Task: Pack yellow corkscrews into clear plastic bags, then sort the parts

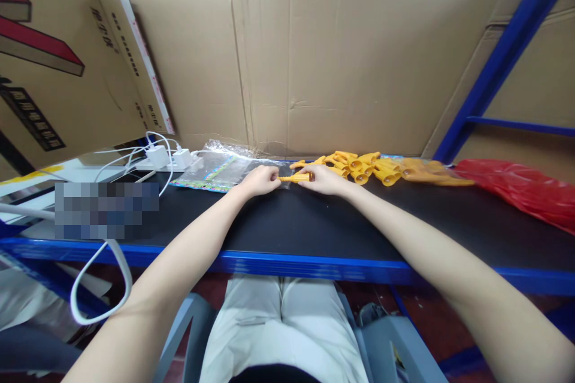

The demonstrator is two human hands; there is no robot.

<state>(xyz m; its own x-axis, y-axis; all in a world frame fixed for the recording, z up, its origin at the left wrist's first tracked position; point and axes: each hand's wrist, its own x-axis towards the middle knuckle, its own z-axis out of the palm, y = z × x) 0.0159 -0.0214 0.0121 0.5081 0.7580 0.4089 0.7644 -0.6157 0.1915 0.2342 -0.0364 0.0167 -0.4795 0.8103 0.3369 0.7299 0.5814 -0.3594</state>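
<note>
Between my hands lies a yellow horn-shaped plastic piece (291,178), roughly level, with a narrow ribbed stem on its left. My left hand (261,181) is closed in a pinch at the tip of that stem. The thicker right part is gripped by the fingers of my right hand (327,180), which partly hide it. Both hands are just above the black tabletop (309,221). Just beyond my right hand is a heap of similar yellow pieces (363,167) with open, flared ends. Clear plastic bags (220,170) with a colourful printed edge lie left of my left hand.
A red plastic bag (516,185) lies at the right. White chargers (157,157) and loose cables are at the left, near a blurred-out object (106,209). A cardboard wall (336,66) stands behind, and a blue metal rail (305,263) edges the table.
</note>
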